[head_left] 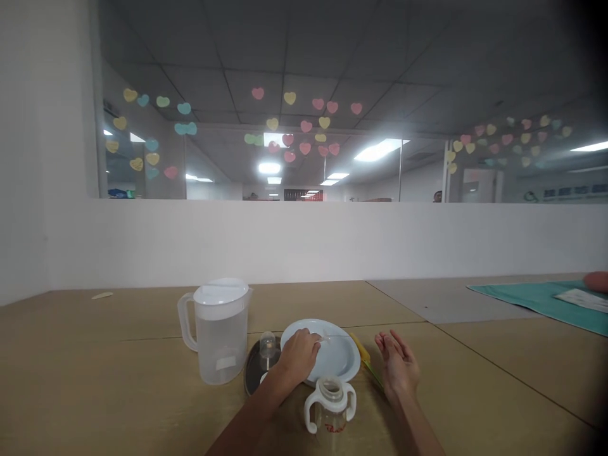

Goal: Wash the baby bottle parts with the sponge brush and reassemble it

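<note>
My left hand (300,356) is closed over the left side of a pale plate (339,364). A small clear piece (324,339) shows at its fingertips, too small to name surely. To the plate's right, my right hand (400,370) is raised palm-up with fingers slightly bent and nothing visible in it. A clear baby bottle (331,405) with two white handles and no lid stands upright in front of the plate. Left of my left hand, a clear domed cap (268,346) rests on a dark round tray (251,373), partly hidden by my forearm.
A translucent lidded pitcher (222,342) holding clear liquid stands on the left. A yellow item with a green stem (363,350) lies between plate and right hand. A teal cloth (527,303) lies far right. Behind the table (142,380) rises a white wall (304,240) below windows.
</note>
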`<state>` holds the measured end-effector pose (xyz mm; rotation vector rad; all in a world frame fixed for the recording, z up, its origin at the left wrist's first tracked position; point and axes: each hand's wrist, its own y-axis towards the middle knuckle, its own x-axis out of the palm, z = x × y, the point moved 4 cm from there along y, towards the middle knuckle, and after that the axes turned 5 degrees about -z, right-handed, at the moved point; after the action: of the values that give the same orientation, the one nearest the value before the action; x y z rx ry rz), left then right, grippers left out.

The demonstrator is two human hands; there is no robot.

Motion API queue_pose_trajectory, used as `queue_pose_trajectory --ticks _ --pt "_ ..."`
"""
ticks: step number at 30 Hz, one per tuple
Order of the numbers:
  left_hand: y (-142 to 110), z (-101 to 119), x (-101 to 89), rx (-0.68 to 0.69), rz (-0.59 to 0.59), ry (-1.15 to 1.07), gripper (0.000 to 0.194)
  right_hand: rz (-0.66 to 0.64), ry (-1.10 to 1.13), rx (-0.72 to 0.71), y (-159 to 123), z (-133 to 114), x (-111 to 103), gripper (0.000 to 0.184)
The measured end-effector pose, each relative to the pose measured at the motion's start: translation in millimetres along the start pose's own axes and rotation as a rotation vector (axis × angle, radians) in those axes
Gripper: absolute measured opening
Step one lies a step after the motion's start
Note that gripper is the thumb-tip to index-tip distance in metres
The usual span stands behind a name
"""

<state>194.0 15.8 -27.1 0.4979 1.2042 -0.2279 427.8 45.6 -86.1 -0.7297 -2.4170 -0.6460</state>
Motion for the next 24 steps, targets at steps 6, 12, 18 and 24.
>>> queue_pose_trajectory --ticks 6,12,18,24 --pt "0 1 -0.2 0.018 0.007 -0.007 0.036 0.050 0.014 0.015 1 7 -10 0.035" --pt "-2 2 -6.6 -0.003 -0.025 -0.005 0.037 -0.015 -0.004 0.068 3 12 -7 0.038" --pt "-3 6 -5.8 0.045 -0.077 0.007 0.038 -0.169 0.069 0.170 -7 12 12 0.036" --pt "-2 1 -6.9 0.058 -0.059 -0.021 0.036 -0.254 0.129 0.280 -21 9 30 0.032"
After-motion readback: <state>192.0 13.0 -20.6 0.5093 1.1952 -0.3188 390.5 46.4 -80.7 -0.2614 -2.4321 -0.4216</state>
